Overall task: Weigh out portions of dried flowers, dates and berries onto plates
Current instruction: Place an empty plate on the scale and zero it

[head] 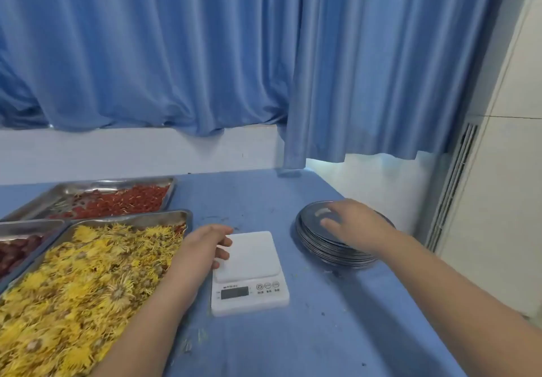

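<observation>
A white digital scale (249, 274) sits in the middle of the blue table, its platform bare. My left hand (205, 247) rests at the scale's left edge with fingers touching the platform. My right hand (352, 224) lies flat on top of a stack of metal plates (316, 241) at the right, fingers spread. A steel tray of yellow dried flowers (73, 288) fills the near left. Behind it stands a tray of red berries (123, 200). A tray of dark red dates (14, 250) shows at the far left edge.
A blue curtain (352, 83) hangs behind the table, reaching down to its back right corner. A white wall and vented unit (457, 186) stand at the right. Bare blue tablecloth (337, 332) lies in front of the scale, with small crumbs scattered.
</observation>
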